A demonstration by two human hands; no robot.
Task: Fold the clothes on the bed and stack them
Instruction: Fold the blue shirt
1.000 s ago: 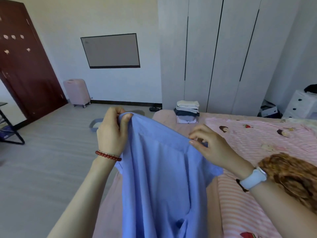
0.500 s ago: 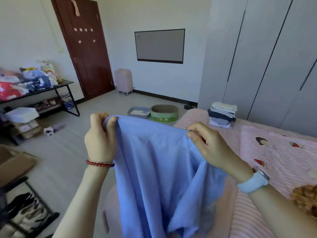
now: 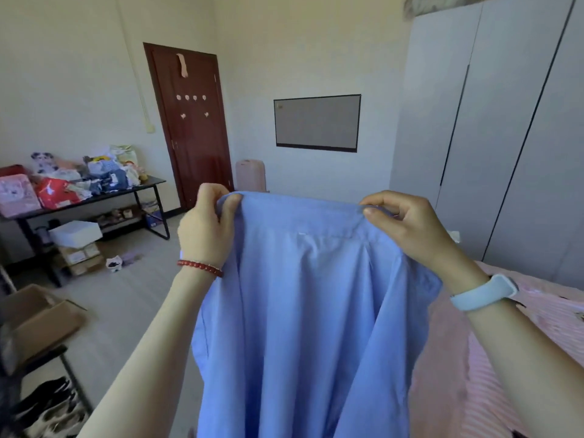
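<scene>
I held the blue shirt (image 3: 303, 311) up over the bed (image 3: 512, 358), left hand (image 3: 205, 229) and right hand (image 3: 407, 226) pinching its top edge in curled fingers (image 3: 373, 211) so it hung straight for folding.

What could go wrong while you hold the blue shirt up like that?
1. The right hand only pinches the shirt by its top edge with the fingertips; that grip could slip, and that side would drop.
2. The shirt hangs partly past the bed, so its bottom, which is out of view, might brush the floor.
3. The cloth shows wrinkles under the top edge; folding it now would likely press them in.
</scene>
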